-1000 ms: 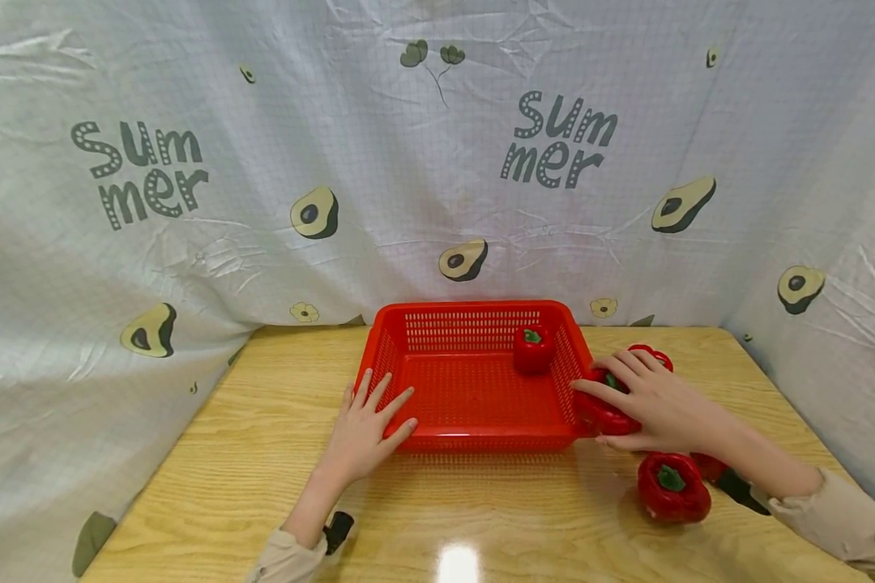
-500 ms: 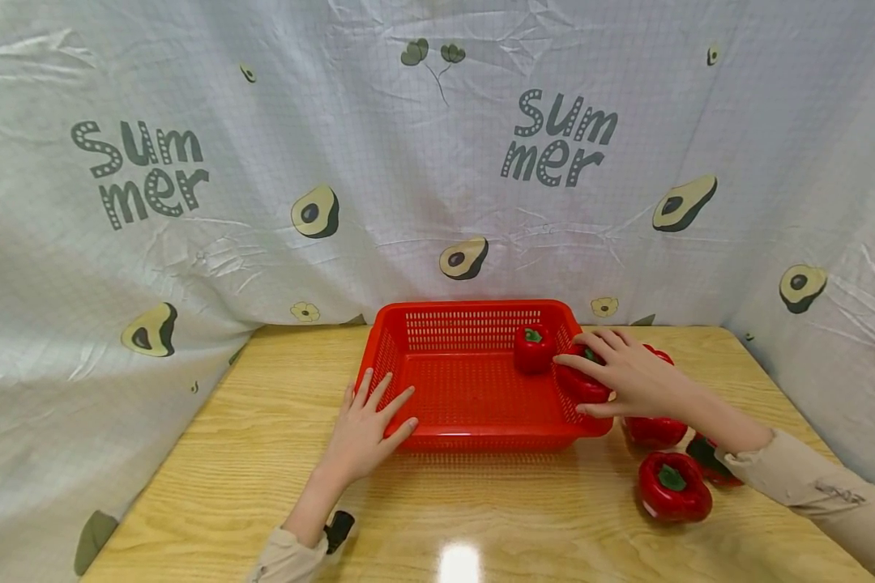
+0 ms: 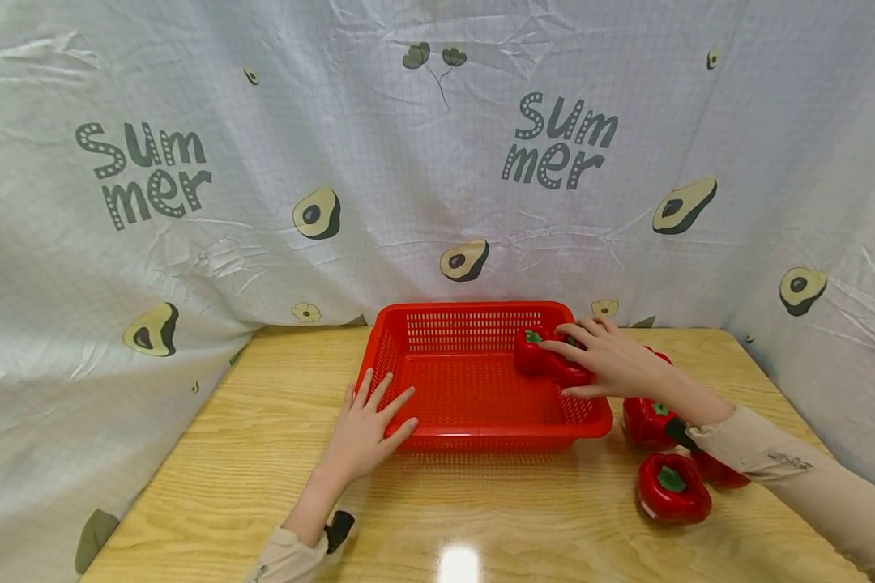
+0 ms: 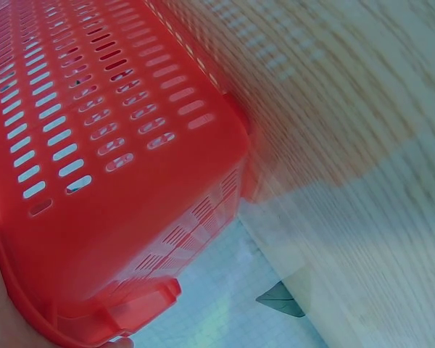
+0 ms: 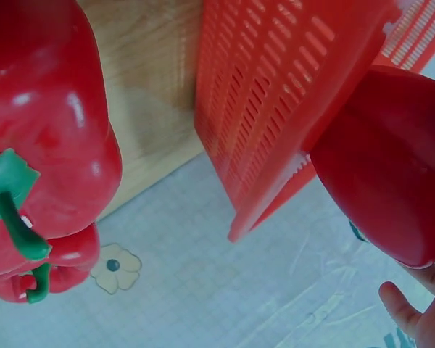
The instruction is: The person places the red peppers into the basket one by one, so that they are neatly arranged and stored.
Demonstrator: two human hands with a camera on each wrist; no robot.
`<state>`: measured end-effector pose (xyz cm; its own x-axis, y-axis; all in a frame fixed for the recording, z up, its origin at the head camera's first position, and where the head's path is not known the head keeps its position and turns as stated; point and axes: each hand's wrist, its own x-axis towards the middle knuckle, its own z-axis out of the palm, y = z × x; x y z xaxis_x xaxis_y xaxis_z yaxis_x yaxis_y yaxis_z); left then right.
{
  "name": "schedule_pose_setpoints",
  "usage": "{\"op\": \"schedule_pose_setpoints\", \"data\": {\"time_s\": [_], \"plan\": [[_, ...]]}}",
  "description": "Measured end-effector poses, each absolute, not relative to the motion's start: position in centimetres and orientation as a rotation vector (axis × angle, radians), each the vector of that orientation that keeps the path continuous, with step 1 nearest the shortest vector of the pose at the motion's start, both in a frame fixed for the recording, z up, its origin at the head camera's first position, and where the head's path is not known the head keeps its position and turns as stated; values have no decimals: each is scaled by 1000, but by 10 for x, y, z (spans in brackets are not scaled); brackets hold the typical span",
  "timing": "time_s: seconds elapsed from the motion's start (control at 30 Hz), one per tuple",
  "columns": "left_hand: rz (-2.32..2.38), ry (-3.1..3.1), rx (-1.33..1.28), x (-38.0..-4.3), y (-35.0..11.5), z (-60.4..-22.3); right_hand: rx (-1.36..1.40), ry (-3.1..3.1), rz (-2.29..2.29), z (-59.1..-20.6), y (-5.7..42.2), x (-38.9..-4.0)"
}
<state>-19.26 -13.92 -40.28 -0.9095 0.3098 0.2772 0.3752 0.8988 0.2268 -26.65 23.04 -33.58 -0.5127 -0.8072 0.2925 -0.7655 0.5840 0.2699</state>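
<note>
My right hand grips a red bell pepper at the right side of the red plastic basket. In the right wrist view this pepper is at the basket rim, with fingers around it at the right edge. Another red bell pepper stands inside the basket at the back right, and the held one overlaps it in the head view. My left hand rests with spread fingers on the basket's left front corner. The left wrist view shows the basket's slotted wall beside that hand.
Several more red bell peppers lie right of the basket: one in front, one beside it partly under the right forearm, one nearer the basket. A white patterned cloth hangs behind the wooden table.
My right hand has carried the bell pepper leftward from outside the basket, over its right rim, to beside the pepper inside. My left hand has stayed put.
</note>
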Motion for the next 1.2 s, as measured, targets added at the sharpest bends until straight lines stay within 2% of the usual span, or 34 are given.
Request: {"op": "schedule_pose_setpoints", "data": {"time_s": [1.2], "plan": [[-390,-2781,-523,-193,-141,-407,1375,-2504,-203,-365,213,-301]]}}
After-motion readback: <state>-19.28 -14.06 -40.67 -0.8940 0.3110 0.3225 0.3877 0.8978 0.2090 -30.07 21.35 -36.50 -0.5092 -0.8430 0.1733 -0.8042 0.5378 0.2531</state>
